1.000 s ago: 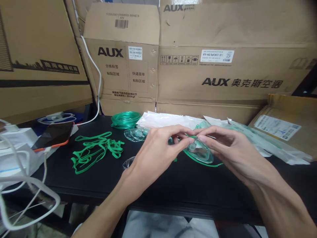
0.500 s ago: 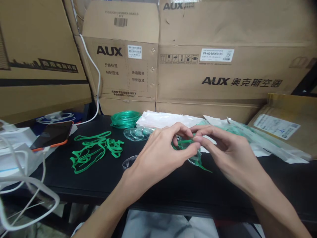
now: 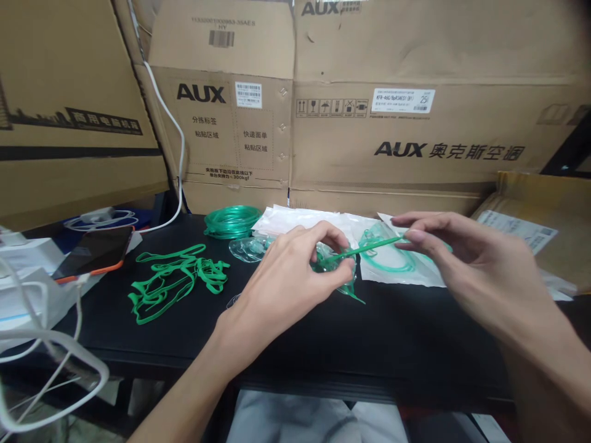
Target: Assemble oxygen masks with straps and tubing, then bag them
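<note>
My left hand [image 3: 290, 277] is closed on a clear, green-tinted oxygen mask [image 3: 349, 287], mostly hidden behind the fingers. From the mask a green elastic strap [image 3: 376, 247] runs up to the right, drawn straight. Its far end is pinched between thumb and fingers of my right hand [image 3: 471, 255]. Another green strap end [image 3: 356, 298] hangs below the mask. To the left, a tangle of loose green straps [image 3: 178, 280] lies on the black table [image 3: 286, 357]. Behind my left hand, more clear mask pieces [image 3: 247, 249] are partly covered.
Coiled green tubing [image 3: 232, 221] sits at the back beside white packets [image 3: 300, 220]. A white-backed pack with pale green tubing [image 3: 388, 261] lies behind the hands. A phone [image 3: 99, 249], white cables [image 3: 60, 344] and cardboard boxes [image 3: 406, 135] surround the table.
My right hand has moved away to the right, pulling the strap out straight between both hands. The left hand stays nearly in place, holding the mask.
</note>
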`<state>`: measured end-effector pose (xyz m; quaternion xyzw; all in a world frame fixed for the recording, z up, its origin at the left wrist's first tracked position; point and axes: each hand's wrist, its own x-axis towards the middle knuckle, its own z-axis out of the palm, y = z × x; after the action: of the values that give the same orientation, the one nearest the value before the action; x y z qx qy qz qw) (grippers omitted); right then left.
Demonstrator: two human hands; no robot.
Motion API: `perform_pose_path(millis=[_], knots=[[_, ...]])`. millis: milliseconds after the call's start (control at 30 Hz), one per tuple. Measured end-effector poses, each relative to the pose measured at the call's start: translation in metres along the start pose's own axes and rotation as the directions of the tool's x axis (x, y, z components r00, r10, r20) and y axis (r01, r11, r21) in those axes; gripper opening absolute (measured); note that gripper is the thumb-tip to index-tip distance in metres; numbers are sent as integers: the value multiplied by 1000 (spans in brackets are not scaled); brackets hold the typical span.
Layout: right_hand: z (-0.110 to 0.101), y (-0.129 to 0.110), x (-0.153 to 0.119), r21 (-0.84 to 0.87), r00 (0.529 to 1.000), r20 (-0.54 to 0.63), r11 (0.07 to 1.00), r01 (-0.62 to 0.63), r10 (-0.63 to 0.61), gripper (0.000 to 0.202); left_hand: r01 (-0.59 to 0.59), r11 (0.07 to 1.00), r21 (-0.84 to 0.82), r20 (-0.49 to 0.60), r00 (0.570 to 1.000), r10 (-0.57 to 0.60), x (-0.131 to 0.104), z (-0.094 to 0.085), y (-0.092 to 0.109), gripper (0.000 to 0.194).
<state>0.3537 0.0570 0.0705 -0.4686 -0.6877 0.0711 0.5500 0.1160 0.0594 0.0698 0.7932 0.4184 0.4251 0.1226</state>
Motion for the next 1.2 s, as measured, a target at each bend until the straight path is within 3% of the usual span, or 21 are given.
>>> perform_pose_path(millis=[133,367,500,633,700,800,967,1067,1200], knots=[[-7,1,1,-29,997,-70,999,-35,33,21,-16,1000,19,-13,1000,16,0,-1,-3,14],[11,-30,-13,105,996,72,994,43,-50,9,-28,996,86,-27,999,30,2,10,-1,9],[18,-37,-17,183,993,89,981,58,-76,8,16,995,102,-121,993,-4,3,14,-1,9],[29,-21,-11,286,995,56,954,-94,82,22,15,997,-77,-225,974,-32,3,15,-1,11],[36,-13,-9,319,983,117,932,-173,142,30,3,971,-237,-249,967,-64,3,17,-2,9],[44,-10,-10,337,961,225,912,-234,163,33,15,884,-467,-167,980,-104,3,22,-3,11],[50,-18,-14,421,963,232,878,-226,137,28,107,722,-684,54,994,-96,3,30,-2,14],[46,-15,-10,477,967,234,856,-201,96,31,145,776,-614,91,989,-112,2,29,-2,19],[21,-1,1,413,978,168,892,-183,123,36,163,939,-302,169,979,-115,1,14,-7,33]])
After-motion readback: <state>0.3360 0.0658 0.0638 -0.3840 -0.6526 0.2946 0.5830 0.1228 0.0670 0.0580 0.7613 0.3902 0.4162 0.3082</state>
